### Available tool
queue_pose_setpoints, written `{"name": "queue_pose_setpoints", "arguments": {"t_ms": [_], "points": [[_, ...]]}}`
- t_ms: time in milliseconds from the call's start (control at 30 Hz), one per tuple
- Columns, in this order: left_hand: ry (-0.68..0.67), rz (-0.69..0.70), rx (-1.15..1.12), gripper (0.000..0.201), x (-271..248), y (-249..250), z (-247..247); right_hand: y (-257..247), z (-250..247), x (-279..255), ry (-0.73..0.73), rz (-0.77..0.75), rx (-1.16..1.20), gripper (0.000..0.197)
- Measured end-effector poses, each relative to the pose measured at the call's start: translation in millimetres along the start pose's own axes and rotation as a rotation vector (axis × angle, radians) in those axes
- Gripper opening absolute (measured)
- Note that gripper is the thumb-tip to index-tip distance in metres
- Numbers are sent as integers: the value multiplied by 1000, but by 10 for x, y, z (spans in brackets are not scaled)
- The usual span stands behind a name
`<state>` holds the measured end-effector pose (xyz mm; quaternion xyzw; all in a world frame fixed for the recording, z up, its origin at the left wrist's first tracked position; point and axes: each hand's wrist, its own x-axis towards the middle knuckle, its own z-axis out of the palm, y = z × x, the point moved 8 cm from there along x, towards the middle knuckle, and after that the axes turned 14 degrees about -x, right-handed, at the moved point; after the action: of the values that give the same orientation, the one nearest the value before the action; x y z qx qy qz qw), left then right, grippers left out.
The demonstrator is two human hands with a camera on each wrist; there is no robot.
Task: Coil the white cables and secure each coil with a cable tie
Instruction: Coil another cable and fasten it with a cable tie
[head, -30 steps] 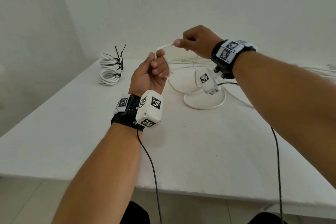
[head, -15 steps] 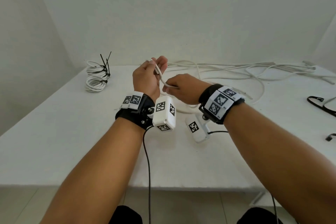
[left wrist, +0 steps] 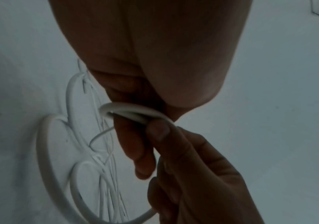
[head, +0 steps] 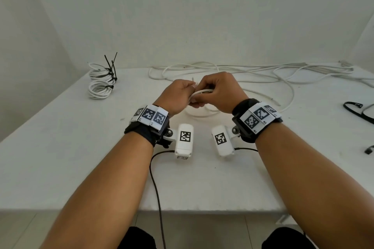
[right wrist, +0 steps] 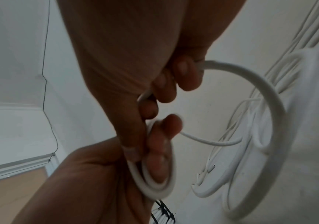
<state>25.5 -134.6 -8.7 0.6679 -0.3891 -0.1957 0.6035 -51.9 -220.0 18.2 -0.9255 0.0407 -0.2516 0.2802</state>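
both hands grip the same white cable (head: 202, 92) above the table (head: 60, 147), knuckles almost touching at the middle of the head view. left hand (head: 178, 97) has its fingers curled through a small coil of a few turns; the right wrist view shows those loops (right wrist: 150, 178) wrapped round the left fingers (right wrist: 160, 151), with a thin free end of cable sticking out past a fingertip. right hand (head: 219, 92) pinches the next stretch of cable between thumb and curled fingers, just beside the coil. from that pinch the cable swings out in a wide arc (right wrist: 269, 94) and drops to the table, where a slack loop (head: 200, 114) lies just under and behind the hands.

loose cable (head: 253, 70) runs on in long tangled curves along the far edge of the table, reaching toward the right corner. how many separate cables make up that tangle i cannot tell.

two finished coils (head: 100, 85) sit stacked at the far left, well apart from the hands, each bound with a black tie (head: 112, 66) whose tails stick up.

spare black ties (head: 356, 110) lie near the right edge of the table, another small black piece (head: 369, 149) nearer the front.

each wrist carries a black band with printed square markers and a white camera block (head: 184, 140) hanging below it, with a dark wire (head: 155, 188) trailing off the front edge of the table.
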Motion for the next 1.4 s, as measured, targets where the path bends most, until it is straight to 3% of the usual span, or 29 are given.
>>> {"name": "queue_pose_setpoints", "arguments": {"t_ms": [100,233,400,533,700,967,1167,1300,1400], "points": [[-51,-96,-214,36,-58,-62,67,-17,-16,-30,-18,-14,51,13],[-119,-141,-328,47,-75,-125,97,3,-80,0,37,-7,-3,18],[-222,-247,-605,35,-154,-211,59,184,-194,25,129,54,54,24],[-295,-204,-886,37,-206,-100,59,261,-128,34,93,106,45,31],[-416,-75,-1343,35,-203,151,33,288,91,29,-88,177,-17,53],[48,116,-1522,30,-4,12,-222,203,469,-69,-471,174,-171,40],[488,208,-1554,17,2,-225,-622,64,554,-150,-535,76,-246,29],[658,187,-1370,23,-49,-323,-676,-31,587,-182,-569,20,-296,21],[658,150,-957,25,-77,-284,-639,-102,567,-195,-559,-32,-312,25]]}}
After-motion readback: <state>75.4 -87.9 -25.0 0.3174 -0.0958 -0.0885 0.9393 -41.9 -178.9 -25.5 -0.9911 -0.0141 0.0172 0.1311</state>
